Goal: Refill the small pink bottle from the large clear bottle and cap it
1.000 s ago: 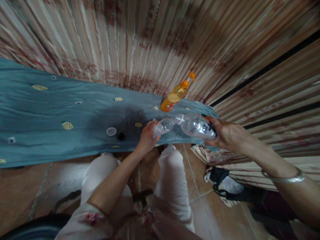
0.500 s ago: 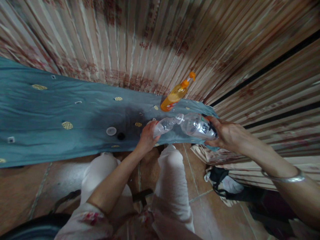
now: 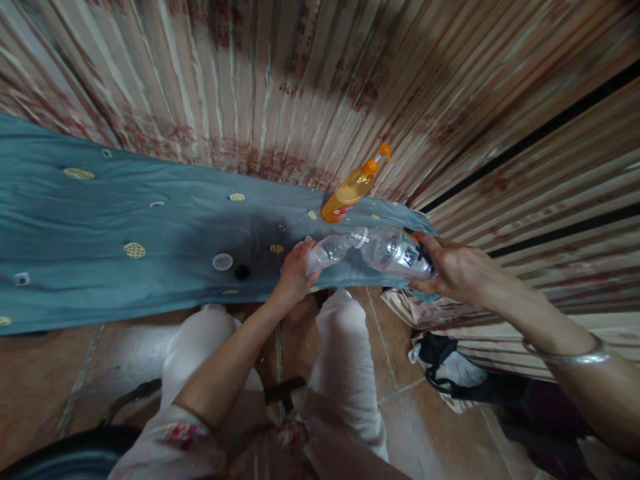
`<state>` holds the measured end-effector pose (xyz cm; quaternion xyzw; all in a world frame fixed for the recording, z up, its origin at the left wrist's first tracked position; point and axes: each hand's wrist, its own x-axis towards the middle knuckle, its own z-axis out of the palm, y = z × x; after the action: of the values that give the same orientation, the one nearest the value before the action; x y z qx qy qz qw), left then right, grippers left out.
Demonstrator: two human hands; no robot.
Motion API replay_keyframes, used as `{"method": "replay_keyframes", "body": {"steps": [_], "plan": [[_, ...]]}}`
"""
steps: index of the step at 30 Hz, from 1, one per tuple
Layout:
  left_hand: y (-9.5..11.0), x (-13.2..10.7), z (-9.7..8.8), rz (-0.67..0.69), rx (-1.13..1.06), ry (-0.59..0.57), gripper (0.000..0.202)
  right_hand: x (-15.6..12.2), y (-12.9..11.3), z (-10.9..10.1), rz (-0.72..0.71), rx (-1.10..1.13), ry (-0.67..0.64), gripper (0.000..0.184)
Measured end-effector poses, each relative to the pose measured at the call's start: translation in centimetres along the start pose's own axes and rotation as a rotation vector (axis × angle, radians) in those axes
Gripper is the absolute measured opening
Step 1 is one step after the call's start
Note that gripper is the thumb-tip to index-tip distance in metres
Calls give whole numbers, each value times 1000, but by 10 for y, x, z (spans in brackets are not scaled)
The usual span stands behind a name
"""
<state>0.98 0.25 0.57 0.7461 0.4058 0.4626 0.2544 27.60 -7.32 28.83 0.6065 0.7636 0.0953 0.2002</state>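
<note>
The left hand [image 3: 296,275] was closed around a small clear plastic bottle [image 3: 334,251], and the right hand [image 3: 453,268] gripped the base end of a larger clear plastic bottle with dark lettering [image 3: 387,249]. Both bottles were tilted over the blue-green patterned cloth [image 3: 180,220], neck to neck, near an orange transparent pump bottle [image 3: 347,195].

left hand [image 3: 295,275] hides part of smaller bottle [image 3: 332,252]
</note>
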Motion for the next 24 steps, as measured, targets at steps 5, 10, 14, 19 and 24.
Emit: {"method": "replay_keyframes", "body": {"steps": [5,10,14,19,24], "plan": [[0,-1,1,4,-5,12,74,0,-2,-4,21,-10,-46,82],[0,-1,2,-8,-7,13,74,-1,-1,-4,4,-5,-28,78],[1,1,0,-6,-17,3,70,-1,-1,-1,-9,-17,-3,80],[1,2,-2,0,-11,-2,67,-2,-4,-2,9,-35,-15,74],[0,0,-1,7,-3,2,71,-1,-2,0,5,-44,11,79]]}}
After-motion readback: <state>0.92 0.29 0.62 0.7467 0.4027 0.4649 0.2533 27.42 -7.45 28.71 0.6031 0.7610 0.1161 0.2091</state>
